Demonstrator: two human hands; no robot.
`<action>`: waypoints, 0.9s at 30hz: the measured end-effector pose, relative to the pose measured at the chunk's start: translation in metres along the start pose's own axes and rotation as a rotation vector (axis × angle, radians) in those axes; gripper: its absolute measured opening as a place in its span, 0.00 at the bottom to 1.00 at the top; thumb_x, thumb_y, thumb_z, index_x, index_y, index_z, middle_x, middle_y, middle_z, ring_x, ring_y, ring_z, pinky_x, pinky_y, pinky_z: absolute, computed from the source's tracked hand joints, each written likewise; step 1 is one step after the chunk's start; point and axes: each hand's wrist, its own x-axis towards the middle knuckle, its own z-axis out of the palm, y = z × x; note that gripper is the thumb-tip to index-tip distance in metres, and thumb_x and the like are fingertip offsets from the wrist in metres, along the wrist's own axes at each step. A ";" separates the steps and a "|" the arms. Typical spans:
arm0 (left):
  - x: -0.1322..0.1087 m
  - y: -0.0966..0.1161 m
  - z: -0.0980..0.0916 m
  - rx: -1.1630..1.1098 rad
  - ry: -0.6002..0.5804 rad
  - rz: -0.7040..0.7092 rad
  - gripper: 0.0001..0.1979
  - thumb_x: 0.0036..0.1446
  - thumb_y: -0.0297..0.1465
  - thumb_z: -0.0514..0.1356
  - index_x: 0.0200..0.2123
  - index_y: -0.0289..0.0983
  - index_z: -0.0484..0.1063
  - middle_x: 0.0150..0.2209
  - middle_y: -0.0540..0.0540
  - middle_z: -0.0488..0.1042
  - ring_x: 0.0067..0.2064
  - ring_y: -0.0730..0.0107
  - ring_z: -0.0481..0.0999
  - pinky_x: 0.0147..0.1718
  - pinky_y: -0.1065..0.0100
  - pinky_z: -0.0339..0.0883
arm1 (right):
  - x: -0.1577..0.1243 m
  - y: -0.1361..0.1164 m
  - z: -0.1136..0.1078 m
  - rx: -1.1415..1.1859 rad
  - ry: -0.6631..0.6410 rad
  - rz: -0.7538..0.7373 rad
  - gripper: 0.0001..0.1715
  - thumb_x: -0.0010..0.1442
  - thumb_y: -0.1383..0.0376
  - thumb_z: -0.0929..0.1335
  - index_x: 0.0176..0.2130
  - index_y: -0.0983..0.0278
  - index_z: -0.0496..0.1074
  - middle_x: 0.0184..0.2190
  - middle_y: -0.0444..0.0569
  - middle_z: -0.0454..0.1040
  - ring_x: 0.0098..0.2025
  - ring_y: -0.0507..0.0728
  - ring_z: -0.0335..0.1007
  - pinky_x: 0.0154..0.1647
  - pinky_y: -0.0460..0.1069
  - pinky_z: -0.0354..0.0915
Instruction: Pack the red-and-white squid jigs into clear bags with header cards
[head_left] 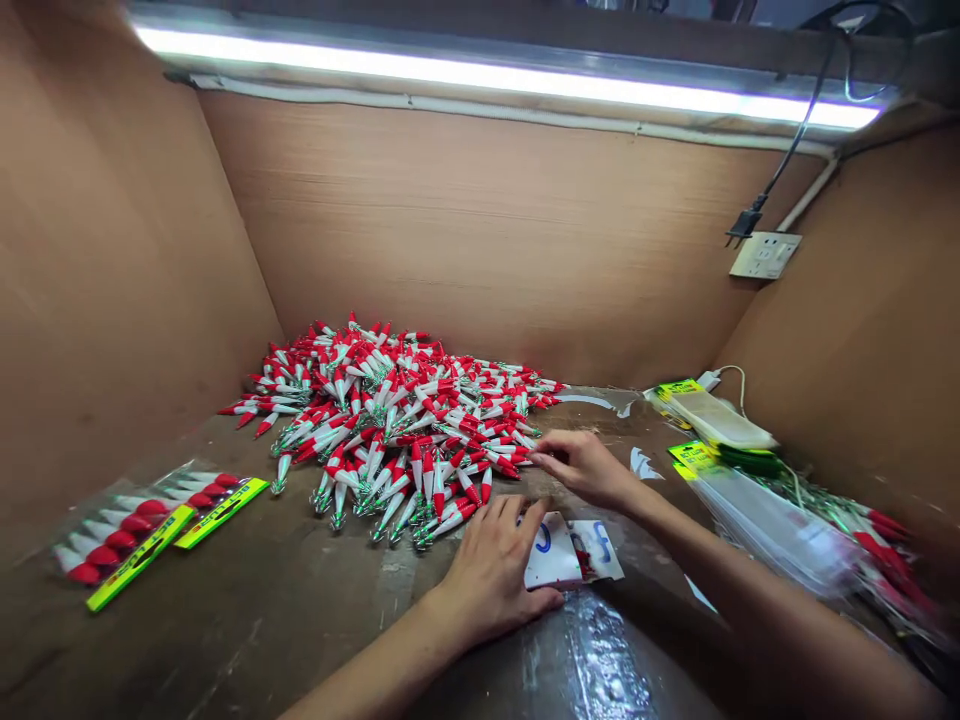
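Two packs [116, 535] lie near the left edge of the bench [300, 610]; I read "LURE" on their yellow labels [141, 558]. My left hand [495, 560] grips a white box [556, 562] with blue markings [543, 535]. My right hand [589, 470], thumb and finger together, meets the heap of red-and-white lures [409, 420] toward the back edge; I cannot tell whether it pinches one.

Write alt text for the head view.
A person's right hand is at the edge of a heap of red-and-white tapered lures, while the left hand rests against a white card with blue markings. Clear plastic packs with yellow-green headers lie at left and right.
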 end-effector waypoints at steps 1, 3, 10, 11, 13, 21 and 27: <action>0.000 0.000 -0.001 -0.003 0.007 0.004 0.51 0.44 0.46 0.72 0.67 0.46 0.53 0.59 0.40 0.64 0.58 0.45 0.65 0.58 0.47 0.61 | 0.023 -0.010 0.004 -0.036 0.021 -0.057 0.14 0.68 0.59 0.66 0.39 0.63 0.79 0.34 0.48 0.79 0.34 0.54 0.71 0.37 0.47 0.62; -0.001 0.001 -0.002 -0.011 0.006 0.009 0.51 0.44 0.48 0.72 0.68 0.47 0.52 0.59 0.39 0.63 0.58 0.44 0.64 0.59 0.46 0.61 | 0.070 -0.031 0.014 -0.119 0.066 -0.154 0.12 0.68 0.62 0.66 0.41 0.63 0.79 0.36 0.49 0.79 0.37 0.55 0.72 0.39 0.48 0.62; -0.002 0.004 -0.006 -0.013 0.016 0.012 0.48 0.45 0.50 0.70 0.66 0.45 0.55 0.59 0.38 0.63 0.58 0.42 0.63 0.59 0.44 0.59 | 0.200 -0.084 0.062 -0.575 -0.038 -0.356 0.13 0.67 0.69 0.63 0.47 0.65 0.75 0.48 0.56 0.73 0.50 0.60 0.66 0.46 0.50 0.64; -0.003 0.004 -0.006 -0.011 0.016 0.016 0.47 0.45 0.50 0.69 0.65 0.45 0.55 0.59 0.38 0.63 0.58 0.42 0.63 0.59 0.44 0.60 | 0.210 -0.086 0.068 -0.586 -0.063 -0.366 0.11 0.66 0.69 0.65 0.45 0.65 0.76 0.47 0.56 0.74 0.50 0.60 0.66 0.46 0.50 0.64; -0.004 0.004 -0.005 -0.007 0.007 0.025 0.48 0.44 0.51 0.69 0.65 0.44 0.56 0.58 0.38 0.63 0.57 0.42 0.63 0.58 0.43 0.60 | 0.222 -0.089 0.078 -0.587 -0.101 -0.384 0.10 0.66 0.69 0.65 0.39 0.68 0.76 0.42 0.54 0.74 0.48 0.58 0.67 0.46 0.48 0.62; -0.007 0.011 -0.006 -0.012 0.051 0.054 0.46 0.43 0.50 0.70 0.64 0.46 0.57 0.57 0.40 0.63 0.59 0.45 0.62 0.60 0.47 0.59 | 0.211 -0.085 0.073 -0.476 0.024 -0.386 0.08 0.70 0.65 0.64 0.43 0.64 0.72 0.45 0.54 0.75 0.46 0.57 0.67 0.44 0.48 0.62; -0.009 0.007 0.001 -0.023 0.029 0.072 0.54 0.43 0.55 0.69 0.69 0.47 0.51 0.63 0.38 0.61 0.62 0.43 0.60 0.62 0.45 0.56 | 0.155 -0.051 0.025 0.096 0.190 -0.151 0.11 0.67 0.59 0.68 0.43 0.64 0.73 0.38 0.48 0.75 0.37 0.53 0.67 0.39 0.47 0.62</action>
